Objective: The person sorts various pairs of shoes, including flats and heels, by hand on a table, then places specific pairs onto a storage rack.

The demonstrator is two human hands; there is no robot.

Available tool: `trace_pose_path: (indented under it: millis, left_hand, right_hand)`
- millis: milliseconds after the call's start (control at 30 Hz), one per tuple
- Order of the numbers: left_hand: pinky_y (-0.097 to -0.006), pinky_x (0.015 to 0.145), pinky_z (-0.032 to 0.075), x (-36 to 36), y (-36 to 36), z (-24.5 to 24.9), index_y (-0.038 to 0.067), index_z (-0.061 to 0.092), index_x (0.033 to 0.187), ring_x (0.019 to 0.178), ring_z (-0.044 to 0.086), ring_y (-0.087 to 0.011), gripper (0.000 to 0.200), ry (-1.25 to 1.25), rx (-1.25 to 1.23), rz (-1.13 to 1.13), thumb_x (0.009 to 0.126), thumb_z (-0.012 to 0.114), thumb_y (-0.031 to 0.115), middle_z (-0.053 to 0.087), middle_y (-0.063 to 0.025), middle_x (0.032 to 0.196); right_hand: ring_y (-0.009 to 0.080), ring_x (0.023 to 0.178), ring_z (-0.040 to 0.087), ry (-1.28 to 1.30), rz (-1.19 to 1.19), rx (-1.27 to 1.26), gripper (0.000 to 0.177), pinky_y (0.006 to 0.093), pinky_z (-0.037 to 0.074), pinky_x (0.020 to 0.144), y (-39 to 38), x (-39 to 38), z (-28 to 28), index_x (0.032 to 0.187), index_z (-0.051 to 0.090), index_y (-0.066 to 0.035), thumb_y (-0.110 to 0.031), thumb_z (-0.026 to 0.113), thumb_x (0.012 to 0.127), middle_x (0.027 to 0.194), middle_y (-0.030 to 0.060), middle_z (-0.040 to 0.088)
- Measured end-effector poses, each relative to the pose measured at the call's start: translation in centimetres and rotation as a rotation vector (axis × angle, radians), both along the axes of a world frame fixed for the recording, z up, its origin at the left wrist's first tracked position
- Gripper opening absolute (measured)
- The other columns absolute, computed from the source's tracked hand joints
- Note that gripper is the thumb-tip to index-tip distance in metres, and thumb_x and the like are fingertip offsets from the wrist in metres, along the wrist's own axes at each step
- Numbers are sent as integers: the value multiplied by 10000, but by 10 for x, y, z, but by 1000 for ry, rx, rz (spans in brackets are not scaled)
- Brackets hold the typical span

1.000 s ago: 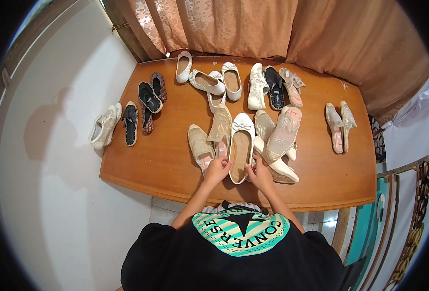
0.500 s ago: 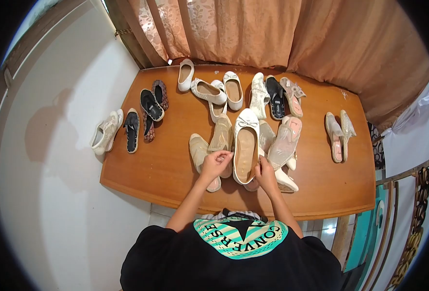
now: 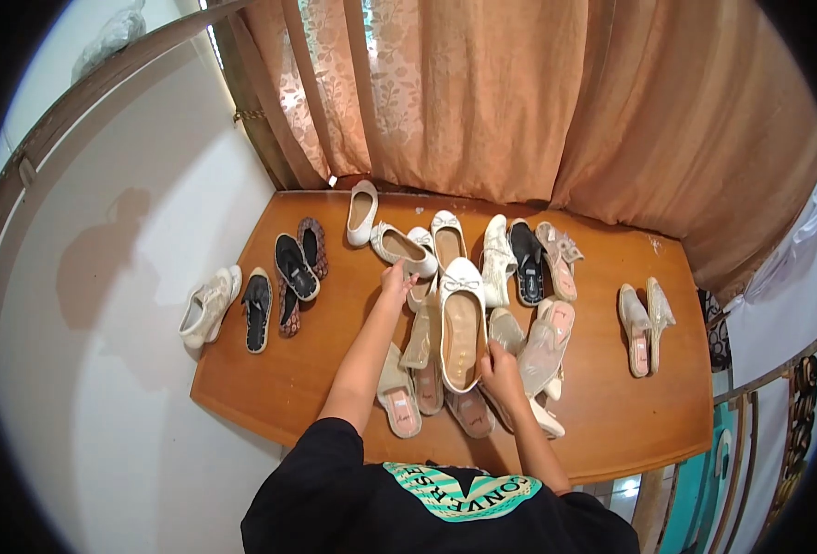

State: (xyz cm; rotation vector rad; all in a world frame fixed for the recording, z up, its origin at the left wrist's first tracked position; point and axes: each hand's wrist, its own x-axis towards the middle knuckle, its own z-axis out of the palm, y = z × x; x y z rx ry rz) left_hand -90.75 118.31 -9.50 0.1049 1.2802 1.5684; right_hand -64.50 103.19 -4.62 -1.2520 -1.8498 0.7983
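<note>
My right hand (image 3: pixel 504 372) grips a white ballet flat (image 3: pixel 462 332) with a bow by its side near the heel, raised above the other shoes, toe pointing away from me. My left hand (image 3: pixel 397 280) reaches farther out, its fingers closed at the near edge of another white ballet flat (image 3: pixel 401 247), which lies sideways on the table. The fingertips are partly hidden against that shoe. Close by stands a white flat with a bow (image 3: pixel 447 237). Beneath the raised shoe lie several beige mesh slip-ons (image 3: pixel 399 397), partly covered.
A brown wooden table (image 3: pixel 335 369) carries the shoes. Black and patterned shoes (image 3: pixel 296 268) and a lace shoe (image 3: pixel 210 309) stand at the left. A beige pair (image 3: pixel 644 330) sits at the right. Orange curtains (image 3: pixel 482 102) hang behind; a white wall (image 3: pixel 141 351) borders the left.
My left hand has left the raised ballet flat and reached forward to the other white flat. My right hand keeps hold of its shoe. The view has tilted up.
</note>
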Motion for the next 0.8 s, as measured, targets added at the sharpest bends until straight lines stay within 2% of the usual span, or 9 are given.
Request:
trace_pose_path:
  millis: [133,200,233,267,367,500,567,733,800]
  left_hand:
    - [-243,386,454,-9,31,-21,-3,435,1025,578,581,-240,423,89,-56,-21,761,641,256,526,-173,932]
    - [-257,415,473,-14,38,-23,69,437,1119,625,590,-241,415,117,-103,-168,804,582,297,453,-181,1133]
    - [-242,406,467,-13,39,-23,52,469,1060,585,582,-209,371,188,-152,-188,804,586,293,541,-152,949]
    - [-242,406,467,-12,39,-23,52,469,1060,585,582,-209,371,188,-150,-190,804,586,293,541,-152,949]
    - [-201,342,416,-12,40,-28,9,479,973,494,552,-162,295,298,-128,-283,796,582,222,563,-110,736]
    - [-204,334,407,-17,40,-40,11,479,962,459,529,-152,250,284,-46,-197,788,564,170,551,-105,711]
    - [-212,343,398,-11,35,-33,-9,456,1053,441,511,-136,326,440,-38,-90,775,555,130,542,-90,688]
    - [-227,348,364,7,9,-11,-18,328,1244,437,500,-112,545,750,-43,-51,760,553,93,555,-79,699]
    - [-246,460,450,6,-3,-3,4,321,1262,527,550,-126,581,727,133,-159,735,560,60,587,-95,805]
  right_hand:
    - [451,732,523,14,2,-69,155,469,407,638,-1,-2,-2,859,475,60,-58,443,764,750,300,528]
    - [449,726,525,29,29,-100,149,469,408,633,-1,0,-3,846,468,62,-59,443,763,742,298,529]
    - [447,714,526,6,37,-101,161,466,410,625,0,2,-7,861,471,63,-60,444,761,736,299,529]
    - [447,714,526,5,35,-99,161,466,410,625,-1,3,-8,861,471,63,-60,444,761,736,299,529]
    - [440,708,531,6,39,-141,169,460,414,617,-4,6,-2,868,473,63,-65,447,761,724,295,529]
    - [428,704,542,19,28,-156,184,447,421,614,-8,6,-1,883,478,63,-69,447,759,715,286,532]
    - [425,705,545,18,21,-147,190,443,423,614,-9,7,-1,891,480,62,-70,447,758,716,283,534]
    - [420,716,549,3,19,-175,249,443,428,620,-17,16,-7,962,493,57,-76,447,756,734,290,539]
    - [420,707,549,-7,10,-167,257,447,429,619,-24,21,-3,965,503,55,-80,452,753,732,292,540]
